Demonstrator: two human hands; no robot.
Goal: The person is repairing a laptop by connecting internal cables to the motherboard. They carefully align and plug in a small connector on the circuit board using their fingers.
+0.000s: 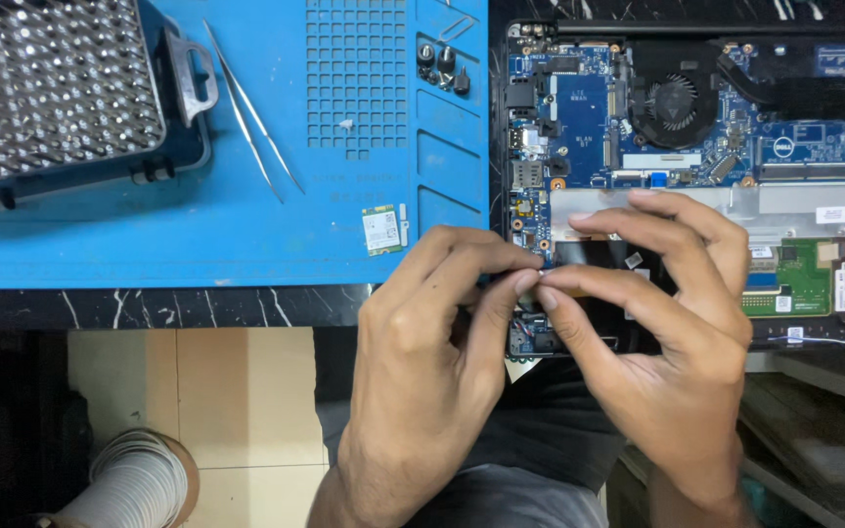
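An opened laptop [696, 117] lies bottom-up at the right, with its blue circuit board and black fan [675, 101] exposed. My left hand [432, 372] and my right hand [657, 323] meet over its lower left corner. Their thumbs and forefingers pinch together at one spot near a flat black part [603, 256] of the laptop. What lies between the fingertips is too small to make out. A small component [532, 337] with wires shows just under my fingers.
A blue work mat [246, 225] covers the left of the dark marble table [149, 308]. On it lie a bit-set case [51, 88], tweezers [251, 112], a small green card [381, 231] and several screws [442, 66]. A pale ribbed hose [134, 484] lies on the tiled floor.
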